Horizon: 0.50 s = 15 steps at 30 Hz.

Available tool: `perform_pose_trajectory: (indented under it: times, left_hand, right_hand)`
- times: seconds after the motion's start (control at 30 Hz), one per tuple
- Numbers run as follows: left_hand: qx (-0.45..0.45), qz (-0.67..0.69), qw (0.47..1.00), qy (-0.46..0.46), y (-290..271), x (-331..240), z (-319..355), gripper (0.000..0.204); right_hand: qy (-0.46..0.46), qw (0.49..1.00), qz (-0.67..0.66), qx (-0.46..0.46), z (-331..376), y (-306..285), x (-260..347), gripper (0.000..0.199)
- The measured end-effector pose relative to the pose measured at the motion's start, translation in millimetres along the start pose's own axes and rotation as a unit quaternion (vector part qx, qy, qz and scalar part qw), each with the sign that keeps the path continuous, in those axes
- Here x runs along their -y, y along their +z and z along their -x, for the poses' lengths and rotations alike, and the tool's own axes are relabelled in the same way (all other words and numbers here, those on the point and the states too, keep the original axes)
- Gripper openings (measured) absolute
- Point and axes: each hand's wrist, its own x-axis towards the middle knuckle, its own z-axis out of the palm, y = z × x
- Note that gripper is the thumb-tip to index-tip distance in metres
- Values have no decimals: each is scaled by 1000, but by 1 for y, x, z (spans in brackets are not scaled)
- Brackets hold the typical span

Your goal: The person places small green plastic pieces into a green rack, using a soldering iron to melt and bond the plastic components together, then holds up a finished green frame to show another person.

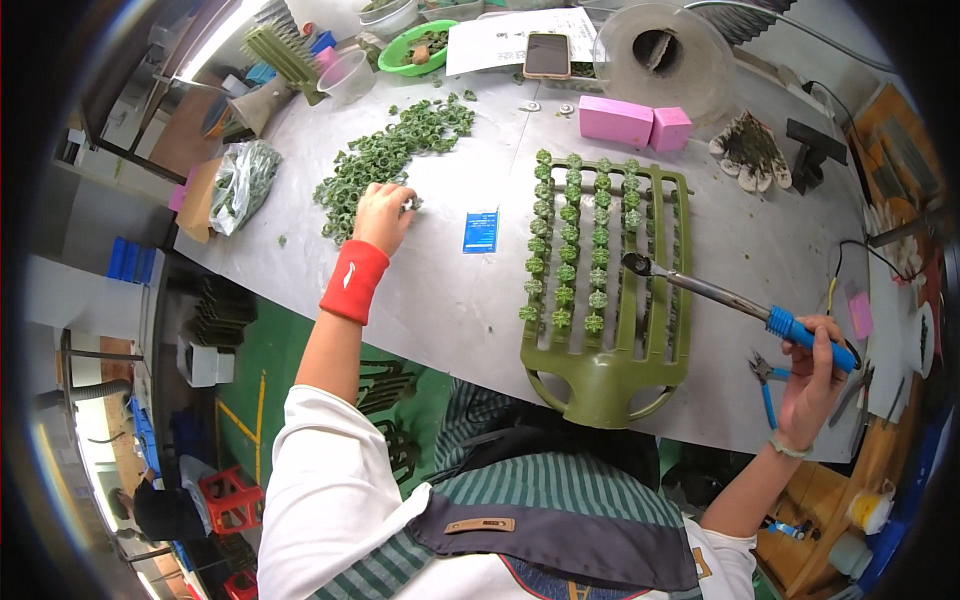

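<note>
My left hand (384, 215), with a red wristband, is at the near edge of a pile of small green knobby pieces (375, 160). Its fingers are pinched, and one such piece seems to show at the tips. My right hand (812, 385) grips the blue handle of a ratchet wrench (725, 295). The wrench head reaches left over an olive-green slotted rack (605, 385). Green knobby pieces fill the three left bars of this rack from far to near. On the fourth bar they sit only at the far part, just beyond the wrench head.
A blue packet (481, 231) lies between pile and rack. Behind are pink blocks (615, 121), a phone (547, 56), a green basin (412, 48) and a large clear funnel-like vessel (625, 75). Pliers (765, 385) and a dirty glove (750, 150) lie right. A plastic bag (243, 185) sits left.
</note>
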Motion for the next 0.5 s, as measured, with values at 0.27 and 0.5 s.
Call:
perform_pose_trajectory:
  times: [0.27, 0.5]
  left_hand:
    - [67, 565, 777, -270, -15, -40, -18, 29]
    - [103, 558, 812, -137, -39, -123, -21, 20]
  right_hand:
    - [9, 998, 4, -59, 6, -1, 5, 15]
    - [-6, 1000, 3, -21, 7, 7, 4, 17]
